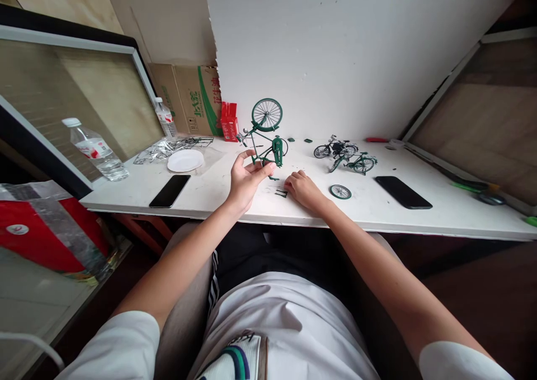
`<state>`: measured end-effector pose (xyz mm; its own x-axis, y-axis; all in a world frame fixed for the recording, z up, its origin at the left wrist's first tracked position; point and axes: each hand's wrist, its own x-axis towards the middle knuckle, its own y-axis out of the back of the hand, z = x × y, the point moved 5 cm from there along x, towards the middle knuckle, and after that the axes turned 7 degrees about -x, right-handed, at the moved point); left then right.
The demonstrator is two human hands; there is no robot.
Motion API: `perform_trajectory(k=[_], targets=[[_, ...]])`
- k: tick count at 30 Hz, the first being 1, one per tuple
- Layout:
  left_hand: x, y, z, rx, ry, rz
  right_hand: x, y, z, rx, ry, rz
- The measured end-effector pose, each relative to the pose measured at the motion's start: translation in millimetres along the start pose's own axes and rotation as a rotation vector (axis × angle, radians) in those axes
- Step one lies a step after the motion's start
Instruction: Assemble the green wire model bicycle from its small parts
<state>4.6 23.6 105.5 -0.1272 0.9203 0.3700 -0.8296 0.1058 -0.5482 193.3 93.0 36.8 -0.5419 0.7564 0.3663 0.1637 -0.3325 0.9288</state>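
Note:
My left hand (247, 181) is closed on a green model bicycle (254, 139), holding it tilted above the white table. One spoked wheel is fitted at its upper end; no second wheel shows on the frame. My right hand (304, 190) rests on the tabletop with its fingers curled together; whatever they pinch, if anything, is hidden. Small dark green parts (281, 193) lie just left of those fingertips. A loose green wheel (340, 191) lies flat to the right of my right hand.
Two small model bicycles, one black (335, 146) and one green (354, 163), stand at the back right. Dark phones lie left (170, 191) and right (403, 192). At left are a white plate (185, 160), a parts sprue (191, 142) and water bottles (97, 150). A white panel (335, 61) closes the back.

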Motion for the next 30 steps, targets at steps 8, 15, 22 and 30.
perform_trajectory(k=[8, 15, 22, 30], targets=[[-1, -1.1, 0, -0.005, 0.002, -0.013, 2, 18, 14, 0.334, -0.11, 0.122], [-1, 0.3, -1, 0.016, 0.004, -0.014, 3, 60, 15, 0.718, -0.191, 0.295], [-2, 0.7, 3, 0.028, -0.033, 0.023, -12, 115, -2, 0.859, -0.158, 0.548], [-2, 4.2, 1, 0.049, -0.061, 0.071, -22, 143, -38, 0.697, -0.024, 0.508]])
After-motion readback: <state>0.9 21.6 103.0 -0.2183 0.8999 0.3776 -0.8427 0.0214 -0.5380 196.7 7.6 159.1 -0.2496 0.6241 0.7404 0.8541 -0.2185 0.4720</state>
